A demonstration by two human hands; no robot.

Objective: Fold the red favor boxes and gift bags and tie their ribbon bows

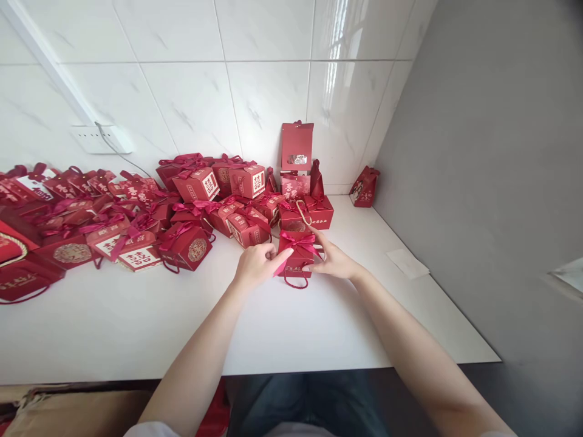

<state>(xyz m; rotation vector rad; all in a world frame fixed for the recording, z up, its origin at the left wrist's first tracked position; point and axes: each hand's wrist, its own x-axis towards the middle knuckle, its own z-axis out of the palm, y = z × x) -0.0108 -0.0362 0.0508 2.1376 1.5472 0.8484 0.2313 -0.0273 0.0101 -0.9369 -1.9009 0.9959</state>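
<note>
A small red gift box (297, 255) with a magenta ribbon bow on top and a cord handle at its front stands on the white table (136, 328). My left hand (257, 264) grips its left side, fingers closed against the box and ribbon. My right hand (332, 258) holds its right side, fingers pressed to the box, index finger stretched toward the bow.
Many similar red gift boxes (191, 188) with ribbons crowd the back and left of the table. An open-lidded box (297, 149) leans on the tiled wall. A single red box (363, 187) sits in the corner. A paper slip (407, 264) lies at right. A cardboard carton (68, 413) sits below.
</note>
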